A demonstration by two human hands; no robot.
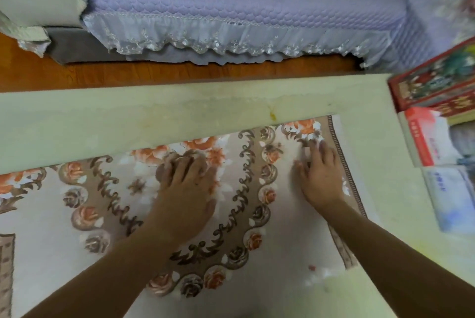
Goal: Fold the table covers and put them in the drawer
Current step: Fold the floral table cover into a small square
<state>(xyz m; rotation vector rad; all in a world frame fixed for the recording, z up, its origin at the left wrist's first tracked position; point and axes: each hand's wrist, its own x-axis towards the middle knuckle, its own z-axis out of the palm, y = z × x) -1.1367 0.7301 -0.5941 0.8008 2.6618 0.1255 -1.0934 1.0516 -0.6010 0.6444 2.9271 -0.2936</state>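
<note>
A floral table cover [84, 199], cream with brown scrolls and orange roses, lies spread on a pale table [128, 117]. My left hand [186, 184] lies flat on its middle, fingers pointing away from me. Near the cover's far right corner my right hand [318, 176] presses down with fingers spread. The cover's striped right border [341, 160] runs just beside that hand. No drawer is in view.
A sofa with a quilted lilac cover and lace frill [231, 9] stands beyond the table, across a strip of wooden floor [154, 73]. At the table's right edge are a red patterned box [434, 86], a red-and-white tissue box [424, 137] and a blue-white packet [452, 196].
</note>
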